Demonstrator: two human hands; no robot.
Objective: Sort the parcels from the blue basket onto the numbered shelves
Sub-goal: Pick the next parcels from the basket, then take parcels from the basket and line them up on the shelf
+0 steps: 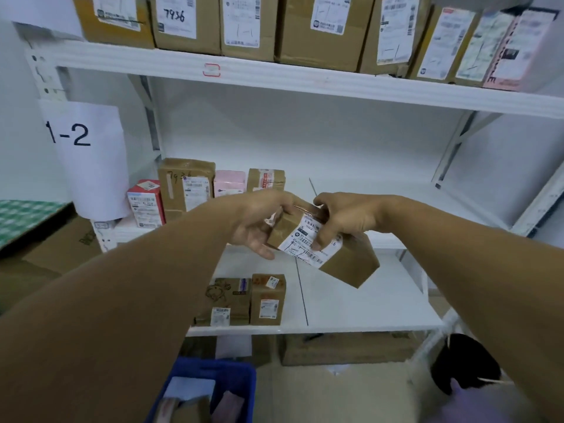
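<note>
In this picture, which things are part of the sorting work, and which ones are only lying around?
Part of the job: brown parcel, held by the left hand and right hand; blue basket; white shelf; 1-2 sign.
Lying about: green checked cloth; black object at lower right; cardboard at left.

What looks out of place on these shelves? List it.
The 1-2 sign at left curls off, clipping its first digit. The right-end parcels on the top shelf lean sideways. Nothing looks spilled.
</note>
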